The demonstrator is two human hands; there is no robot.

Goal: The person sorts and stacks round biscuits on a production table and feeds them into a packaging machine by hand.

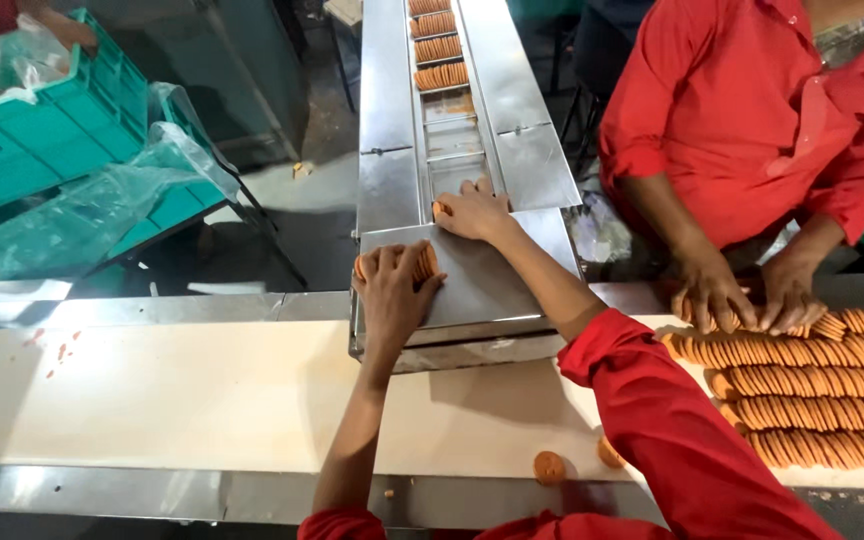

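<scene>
My left hand grips a short stack of round orange biscuits held on edge over the steel feed plate. My right hand rests further up the plate at the mouth of the narrow steel channel, with one biscuit showing at its fingertips. Stacks of biscuits sit in pockets up the channel. Both my sleeves are red.
Rows of biscuits lie on the white belt at right. A co-worker in red presses both hands on them. Two loose biscuits lie near the belt's front edge. A green crate with plastic liner stands at left.
</scene>
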